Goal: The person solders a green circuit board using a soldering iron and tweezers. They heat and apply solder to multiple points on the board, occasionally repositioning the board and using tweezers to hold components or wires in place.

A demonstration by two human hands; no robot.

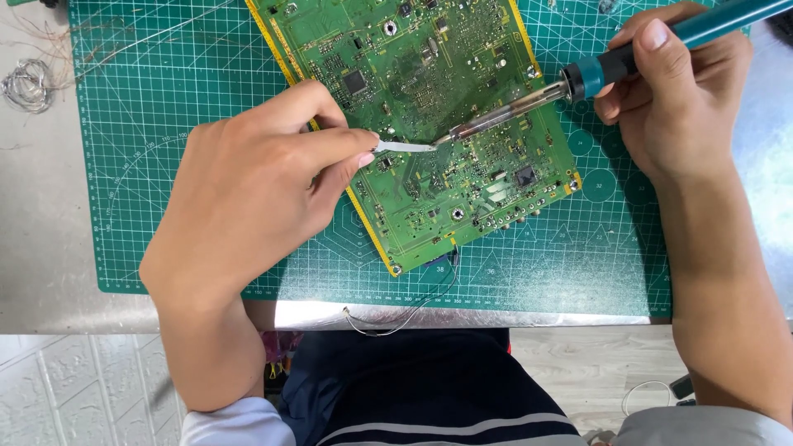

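Observation:
A green circuit board [429, 124] with yellow edges lies tilted on a green cutting mat [165, 99]. My left hand [248, 190] pinches metal tweezers [405, 147], whose tip rests on the board near its middle. My right hand [677, 91] grips a teal-handled soldering iron [595, 73]. The iron's metal tip [462, 132] meets the tweezers' tip on the board. Small chips and components cover the board.
A coil of thin wire [29, 83] lies on the metal table [41, 272] at the far left, beyond the mat. A thin dark wire [396, 322] curls over the table's front edge. Below the edge are my lap and a pale floor.

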